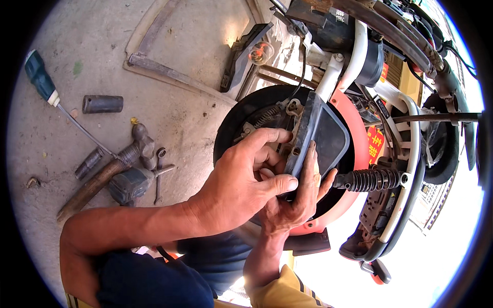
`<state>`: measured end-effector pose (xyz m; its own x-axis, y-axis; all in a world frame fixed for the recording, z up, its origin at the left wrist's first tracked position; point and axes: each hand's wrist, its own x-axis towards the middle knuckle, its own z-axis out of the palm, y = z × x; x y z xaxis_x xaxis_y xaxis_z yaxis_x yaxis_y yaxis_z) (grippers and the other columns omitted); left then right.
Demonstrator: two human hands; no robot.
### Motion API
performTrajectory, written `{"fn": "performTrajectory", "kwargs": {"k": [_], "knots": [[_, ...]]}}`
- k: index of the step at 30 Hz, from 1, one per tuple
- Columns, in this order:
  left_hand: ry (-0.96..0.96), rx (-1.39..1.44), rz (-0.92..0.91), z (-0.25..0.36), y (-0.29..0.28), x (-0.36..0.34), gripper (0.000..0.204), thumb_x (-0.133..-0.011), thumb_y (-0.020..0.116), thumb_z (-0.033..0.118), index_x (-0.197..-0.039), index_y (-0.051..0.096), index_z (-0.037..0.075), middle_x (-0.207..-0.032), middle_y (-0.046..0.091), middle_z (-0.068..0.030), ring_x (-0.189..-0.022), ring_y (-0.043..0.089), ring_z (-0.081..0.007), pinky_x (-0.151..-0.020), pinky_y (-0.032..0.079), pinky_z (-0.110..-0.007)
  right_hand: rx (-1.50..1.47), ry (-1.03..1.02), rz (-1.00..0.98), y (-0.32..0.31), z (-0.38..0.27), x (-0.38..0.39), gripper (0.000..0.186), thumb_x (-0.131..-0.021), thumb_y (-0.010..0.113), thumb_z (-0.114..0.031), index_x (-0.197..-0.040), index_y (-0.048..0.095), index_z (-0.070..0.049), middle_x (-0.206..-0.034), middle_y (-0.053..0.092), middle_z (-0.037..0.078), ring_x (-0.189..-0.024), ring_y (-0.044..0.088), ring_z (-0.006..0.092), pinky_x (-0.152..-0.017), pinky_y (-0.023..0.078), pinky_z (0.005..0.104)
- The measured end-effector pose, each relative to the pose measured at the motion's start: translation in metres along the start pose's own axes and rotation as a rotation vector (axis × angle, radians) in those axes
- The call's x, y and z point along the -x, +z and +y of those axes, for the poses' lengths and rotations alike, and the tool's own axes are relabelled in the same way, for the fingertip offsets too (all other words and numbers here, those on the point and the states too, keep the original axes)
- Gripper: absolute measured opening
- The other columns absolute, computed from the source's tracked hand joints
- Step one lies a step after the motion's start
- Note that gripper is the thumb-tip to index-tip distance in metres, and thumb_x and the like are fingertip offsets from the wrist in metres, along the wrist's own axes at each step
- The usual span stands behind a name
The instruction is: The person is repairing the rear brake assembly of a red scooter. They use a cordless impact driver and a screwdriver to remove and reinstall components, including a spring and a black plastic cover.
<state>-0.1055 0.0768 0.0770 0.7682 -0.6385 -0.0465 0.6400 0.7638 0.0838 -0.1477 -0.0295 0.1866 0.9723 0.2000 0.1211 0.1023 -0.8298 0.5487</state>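
A dark, flat plastic panel with rounded corners and a thick edge stands in front of the wheel of a two-wheeled vehicle. My left hand reaches in from the left, its fingers and thumb closed around the panel's near edge. Lower down, my right hand holds the same panel, with its fingers stretched up along the face; its thumb is mostly hidden. Behind the panel are the black tyre and a small coil spring. Whether the panel is fixed to the vehicle cannot be seen.
On the concrete lie a green-handled screwdriver, a black socket, a hammer, a wrench and a dark, boxy tool. A red fender, shock absorber and white frame tube crowd the right.
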Motion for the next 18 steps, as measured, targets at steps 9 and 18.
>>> {"fn": "performTrajectory", "kwargs": {"k": [9, 18], "knots": [[0.016, -0.055, -0.022, -0.006, -0.002, -0.011, 0.044, -0.095, 0.075, -0.001, -0.135, 0.058, -0.008, -0.1, 0.073, -0.0092, -0.092, 0.07, -0.0106, -0.082, 0.058, -0.025, -0.074, 0.053, 0.011, -0.011, -0.014, 0.002, 0.08, -0.083, 0.082, -0.034, -0.148, 0.056, 0.005, -0.146, 0.064, 0.02, -0.133, 0.063, 0.0366, -0.127, 0.022, 0.0572], [0.025, -0.069, -0.04, -0.006, -0.001, -0.011, 0.034, -0.099, 0.074, 0.001, -0.13, 0.063, -0.005, -0.095, 0.07, -0.0037, -0.089, 0.067, -0.0074, -0.08, 0.056, -0.023, -0.635, 0.242, 0.441, 0.029, -0.038, -0.016, 0.037, -0.108, 0.04, -0.005, -0.132, 0.061, 0.015, -0.129, 0.069, 0.029, -0.12, 0.068, 0.0407, -0.107, 0.053, 0.0433]]}}
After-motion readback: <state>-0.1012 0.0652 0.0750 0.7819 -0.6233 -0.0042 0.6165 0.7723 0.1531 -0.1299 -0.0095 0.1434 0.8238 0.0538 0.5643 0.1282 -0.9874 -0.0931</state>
